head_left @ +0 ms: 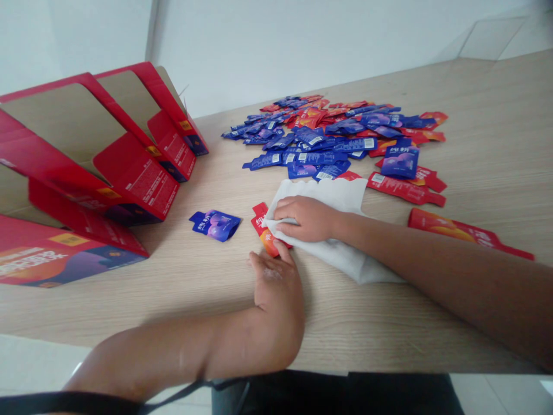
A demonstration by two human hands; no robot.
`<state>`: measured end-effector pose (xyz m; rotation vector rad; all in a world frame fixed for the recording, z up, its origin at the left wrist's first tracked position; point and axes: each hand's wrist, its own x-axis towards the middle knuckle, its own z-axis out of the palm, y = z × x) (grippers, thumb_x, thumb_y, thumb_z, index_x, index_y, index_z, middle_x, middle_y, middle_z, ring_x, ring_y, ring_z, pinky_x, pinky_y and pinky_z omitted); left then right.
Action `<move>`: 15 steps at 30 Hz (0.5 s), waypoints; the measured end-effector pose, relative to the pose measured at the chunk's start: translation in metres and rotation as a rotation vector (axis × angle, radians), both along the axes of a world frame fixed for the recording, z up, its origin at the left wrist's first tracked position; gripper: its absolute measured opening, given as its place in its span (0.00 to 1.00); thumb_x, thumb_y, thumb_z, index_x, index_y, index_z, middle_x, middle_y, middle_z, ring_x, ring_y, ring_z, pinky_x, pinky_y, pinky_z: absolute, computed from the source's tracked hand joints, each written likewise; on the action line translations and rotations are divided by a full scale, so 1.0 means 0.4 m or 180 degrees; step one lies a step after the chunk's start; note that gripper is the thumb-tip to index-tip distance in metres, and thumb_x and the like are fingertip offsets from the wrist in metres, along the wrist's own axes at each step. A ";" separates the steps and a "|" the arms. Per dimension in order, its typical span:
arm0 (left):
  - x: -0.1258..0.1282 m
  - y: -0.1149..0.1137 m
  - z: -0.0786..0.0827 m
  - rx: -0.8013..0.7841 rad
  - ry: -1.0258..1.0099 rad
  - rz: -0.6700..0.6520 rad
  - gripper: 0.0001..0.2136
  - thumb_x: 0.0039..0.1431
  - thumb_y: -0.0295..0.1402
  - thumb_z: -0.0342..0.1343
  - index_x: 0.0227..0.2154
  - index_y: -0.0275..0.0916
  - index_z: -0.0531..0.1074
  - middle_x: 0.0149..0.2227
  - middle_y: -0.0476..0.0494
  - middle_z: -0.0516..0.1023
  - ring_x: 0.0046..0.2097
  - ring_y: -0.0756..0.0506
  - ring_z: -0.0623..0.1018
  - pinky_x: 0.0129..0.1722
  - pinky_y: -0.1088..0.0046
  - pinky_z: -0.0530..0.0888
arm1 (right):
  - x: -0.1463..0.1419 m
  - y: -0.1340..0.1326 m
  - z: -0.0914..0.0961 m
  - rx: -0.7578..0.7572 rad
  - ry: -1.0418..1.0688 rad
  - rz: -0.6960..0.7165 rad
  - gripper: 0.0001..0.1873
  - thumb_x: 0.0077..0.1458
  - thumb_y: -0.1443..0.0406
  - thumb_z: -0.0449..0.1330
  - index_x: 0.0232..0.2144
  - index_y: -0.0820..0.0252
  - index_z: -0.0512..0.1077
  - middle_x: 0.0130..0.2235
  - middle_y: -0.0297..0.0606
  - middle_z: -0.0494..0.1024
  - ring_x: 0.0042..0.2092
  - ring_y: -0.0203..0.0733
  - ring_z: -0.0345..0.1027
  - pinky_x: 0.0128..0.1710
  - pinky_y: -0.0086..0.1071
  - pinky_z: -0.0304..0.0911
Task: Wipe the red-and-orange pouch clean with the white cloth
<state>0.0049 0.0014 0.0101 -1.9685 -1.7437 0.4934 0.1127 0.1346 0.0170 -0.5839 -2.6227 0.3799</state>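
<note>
My right hand (305, 218) presses a white cloth (341, 230) down onto a red sachet (262, 223) lying on the wooden table (389, 323), its fingers curled over the cloth's edge. My left hand (274, 282) rests just in front, fingertips pinching the sachet's near end. A single blue sachet (216, 223) lies to the left of both hands.
A heap of several red and blue sachets (341, 138) spreads across the table behind the hands. Opened red cardboard boxes (86, 173) stand and lie at the left. A long red sachet (458, 230) lies beside my right forearm. A white wall is behind.
</note>
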 end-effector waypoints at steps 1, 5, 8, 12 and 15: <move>0.000 0.000 0.000 0.0005 -0.0017 -0.0008 0.24 0.57 0.17 0.36 0.54 0.23 0.65 0.32 0.30 0.80 0.37 0.43 0.80 0.52 0.57 0.69 | 0.000 0.000 0.000 -0.0007 -0.0001 -0.0002 0.11 0.57 0.65 0.52 0.33 0.64 0.73 0.36 0.42 0.74 0.39 0.42 0.66 0.41 0.34 0.58; -0.001 0.000 0.000 0.0018 0.0052 -0.0030 0.24 0.57 0.17 0.36 0.54 0.23 0.65 0.32 0.30 0.80 0.37 0.43 0.80 0.52 0.58 0.69 | 0.002 -0.001 0.000 -0.0025 -0.0007 -0.0009 0.11 0.58 0.64 0.52 0.34 0.64 0.73 0.37 0.43 0.74 0.39 0.42 0.65 0.41 0.34 0.58; -0.001 0.000 -0.001 0.0007 0.0149 -0.0030 0.24 0.57 0.17 0.35 0.55 0.23 0.65 0.32 0.30 0.81 0.38 0.43 0.80 0.52 0.58 0.70 | 0.002 -0.002 0.000 -0.0023 -0.0011 -0.0010 0.11 0.58 0.64 0.52 0.34 0.64 0.73 0.37 0.43 0.74 0.39 0.42 0.65 0.41 0.34 0.58; -0.001 0.000 -0.004 0.0003 0.0244 -0.0030 0.24 0.57 0.17 0.35 0.55 0.23 0.64 0.33 0.30 0.81 0.38 0.43 0.81 0.51 0.58 0.70 | 0.001 -0.003 0.002 -0.0024 -0.0031 -0.0035 0.11 0.57 0.64 0.52 0.33 0.65 0.73 0.37 0.43 0.74 0.38 0.42 0.65 0.40 0.34 0.58; -0.001 0.001 -0.003 0.0029 0.0333 -0.0031 0.25 0.57 0.17 0.35 0.55 0.24 0.65 0.34 0.30 0.81 0.37 0.43 0.81 0.51 0.59 0.71 | 0.000 -0.003 0.002 -0.0023 -0.0017 -0.0031 0.11 0.57 0.65 0.52 0.33 0.65 0.73 0.37 0.43 0.74 0.38 0.42 0.65 0.40 0.34 0.58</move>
